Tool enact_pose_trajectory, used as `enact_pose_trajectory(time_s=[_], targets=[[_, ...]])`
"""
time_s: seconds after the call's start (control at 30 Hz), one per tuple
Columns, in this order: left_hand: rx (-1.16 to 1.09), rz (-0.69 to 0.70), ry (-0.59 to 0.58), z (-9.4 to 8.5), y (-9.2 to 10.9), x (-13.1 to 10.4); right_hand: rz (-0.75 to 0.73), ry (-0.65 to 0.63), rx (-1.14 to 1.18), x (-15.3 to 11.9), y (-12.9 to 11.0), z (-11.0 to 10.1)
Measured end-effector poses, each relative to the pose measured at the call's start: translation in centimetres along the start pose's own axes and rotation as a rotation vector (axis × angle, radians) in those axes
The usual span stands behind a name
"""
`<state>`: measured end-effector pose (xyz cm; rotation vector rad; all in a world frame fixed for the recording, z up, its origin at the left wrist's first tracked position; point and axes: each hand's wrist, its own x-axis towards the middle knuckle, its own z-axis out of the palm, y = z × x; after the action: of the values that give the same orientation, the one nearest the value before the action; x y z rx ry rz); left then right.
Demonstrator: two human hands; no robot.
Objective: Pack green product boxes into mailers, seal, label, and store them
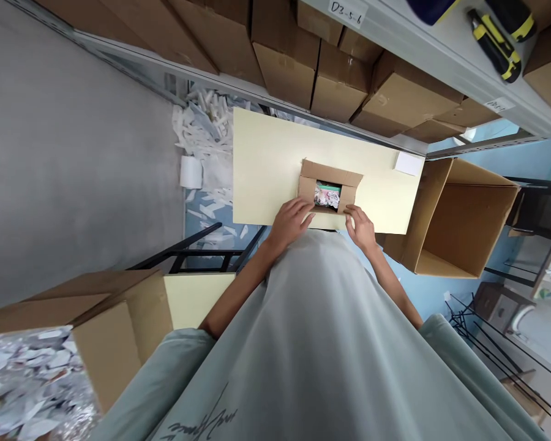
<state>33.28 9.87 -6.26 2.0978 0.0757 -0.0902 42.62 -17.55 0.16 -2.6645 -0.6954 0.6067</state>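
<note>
A: Start big: what stands around you?

B: You have the shelf (422, 58) beyond the table (264, 159), and a large carton (434, 211) beside the table's right end.

A: And in front of you?

B: Your small box (331, 173) sits on the table, close to the near edge. I'd worry there: a pull toward your body could drag it over that edge.

A: Your hands?

B: Your left hand (288, 222) has bent fingers on the near left corner; your right hand (362, 229) touches the near right. Whether either one pinches the cardboard, I cannot tell.

A: What might that cause?

B: If you press harder on one side, the box could twist or a flap could crease. Should a flap slip from your fingers, it might spring up.

A: Anything smaller?

B: The white block (408, 163) lies near the far right corner; a wide sweep of your right arm could knock it off. Inside the box, the scraps (326, 197) show through the gap, and could catch under a flap or spill if you tip it.
</note>
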Motion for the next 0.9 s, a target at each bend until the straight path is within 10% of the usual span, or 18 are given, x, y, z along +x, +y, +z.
enact_pose_trajectory(time_s=[0.17, 0.33, 0.67, 0.9], targets=[[-0.023, -0.13, 0.24, -0.1, -1.4, 3.8, 0.232, 0.193, 0.144, 4.1, 1.6, 1.8], [-0.115, -0.055, 0.198, -0.8, -1.9, 6.7, 0.074, 0.227, 0.259, 6.8, 2.7, 1.9], [-0.027, -0.058, 0.225, -0.9, 0.2, 4.3, 0.002, 0.206, 0.123, 3.6, 1.6, 0.6], [-0.062, -0.193, 0.228, -1.7, -1.2, 4.3, 0.212, 0.182, 0.329, 1.7, 0.2, 1.8]])
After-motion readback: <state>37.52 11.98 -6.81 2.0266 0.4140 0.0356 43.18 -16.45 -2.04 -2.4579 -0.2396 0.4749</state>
